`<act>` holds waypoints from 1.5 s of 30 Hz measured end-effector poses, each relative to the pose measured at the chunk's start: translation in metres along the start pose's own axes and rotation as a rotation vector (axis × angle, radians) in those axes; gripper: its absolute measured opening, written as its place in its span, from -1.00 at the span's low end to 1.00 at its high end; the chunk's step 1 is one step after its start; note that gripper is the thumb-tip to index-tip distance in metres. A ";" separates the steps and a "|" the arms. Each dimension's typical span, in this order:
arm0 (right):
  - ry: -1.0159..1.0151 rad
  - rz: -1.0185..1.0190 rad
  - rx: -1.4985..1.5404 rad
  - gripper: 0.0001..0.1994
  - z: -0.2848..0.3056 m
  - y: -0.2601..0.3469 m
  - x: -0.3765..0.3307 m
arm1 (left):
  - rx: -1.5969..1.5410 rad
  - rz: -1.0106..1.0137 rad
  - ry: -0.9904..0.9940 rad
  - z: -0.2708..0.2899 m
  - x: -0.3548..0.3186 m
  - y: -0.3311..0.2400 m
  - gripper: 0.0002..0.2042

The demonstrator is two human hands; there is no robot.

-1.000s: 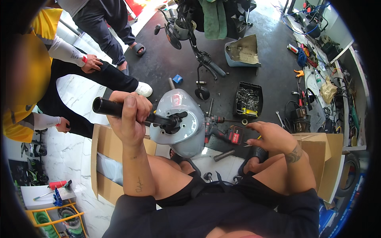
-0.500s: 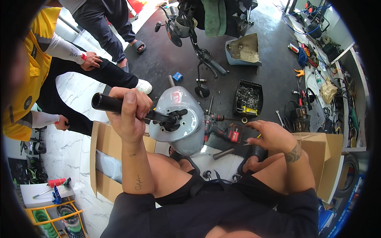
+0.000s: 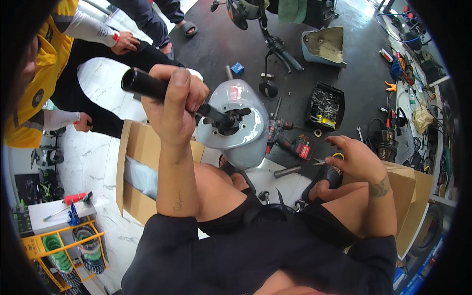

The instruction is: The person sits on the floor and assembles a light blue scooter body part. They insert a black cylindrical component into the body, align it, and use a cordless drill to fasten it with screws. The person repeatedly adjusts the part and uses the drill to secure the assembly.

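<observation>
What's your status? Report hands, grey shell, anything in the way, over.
Left hand gripping black tube, far end at opening in grey shell. Right hand half open near yellow-handled tool, contact unclear. Cordless drill close beside shell.

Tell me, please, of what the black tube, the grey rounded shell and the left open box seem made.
Black tube: probably metal, smooth black; a sheen runs along it, though hard plastic is possible.
Grey rounded shell: likely painted plastic, glossy; smooth curves, bright reflections; painted metal possible.
Left open box: cardboard, matt brown; flat folded panels.
</observation>
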State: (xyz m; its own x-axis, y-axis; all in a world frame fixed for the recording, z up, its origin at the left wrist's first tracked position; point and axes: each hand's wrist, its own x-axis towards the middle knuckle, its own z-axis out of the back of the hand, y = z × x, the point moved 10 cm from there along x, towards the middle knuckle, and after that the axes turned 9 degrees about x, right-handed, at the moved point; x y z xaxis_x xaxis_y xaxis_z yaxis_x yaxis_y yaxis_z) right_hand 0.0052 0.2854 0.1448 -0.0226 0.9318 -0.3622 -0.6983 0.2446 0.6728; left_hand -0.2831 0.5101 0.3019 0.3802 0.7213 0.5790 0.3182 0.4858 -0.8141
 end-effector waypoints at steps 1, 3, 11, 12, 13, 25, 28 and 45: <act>-0.004 0.008 0.010 -0.43 0.000 0.001 0.001 | -0.008 0.002 0.003 0.000 0.000 0.000 -0.78; 0.005 -0.004 -0.004 -0.42 -0.002 0.001 0.001 | -0.025 0.004 0.013 0.000 0.000 0.000 -0.78; 0.006 -0.023 -0.005 -0.42 -0.005 -0.004 0.006 | -0.113 -0.028 -0.011 0.003 0.001 0.001 -0.80; 0.005 -0.014 0.030 -0.41 -0.005 -0.003 0.006 | -0.115 -0.027 -0.014 0.004 0.000 0.001 -0.80; 0.006 -0.010 0.040 -0.41 -0.004 -0.003 0.006 | -0.110 -0.021 -0.020 0.005 0.001 0.002 -0.80; 0.047 -0.019 -0.036 -0.42 -0.015 0.003 0.016 | -0.096 0.062 -0.128 0.010 -0.004 0.007 -0.78; 0.045 -0.032 -0.017 -0.41 -0.018 0.002 0.019 | -0.102 0.082 -0.114 0.009 -0.003 0.007 -0.75; 0.098 0.010 -0.057 -0.42 -0.036 0.038 0.008 | -0.011 0.130 -0.112 0.008 -0.009 0.003 -0.75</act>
State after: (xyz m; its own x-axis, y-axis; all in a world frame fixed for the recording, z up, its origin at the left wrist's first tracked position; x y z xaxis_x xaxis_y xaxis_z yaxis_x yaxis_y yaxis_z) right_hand -0.0472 0.2927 0.1443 -0.0977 0.9025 -0.4195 -0.7373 0.2174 0.6396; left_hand -0.2928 0.5094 0.2938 0.3200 0.8282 0.4600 0.2826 0.3800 -0.8808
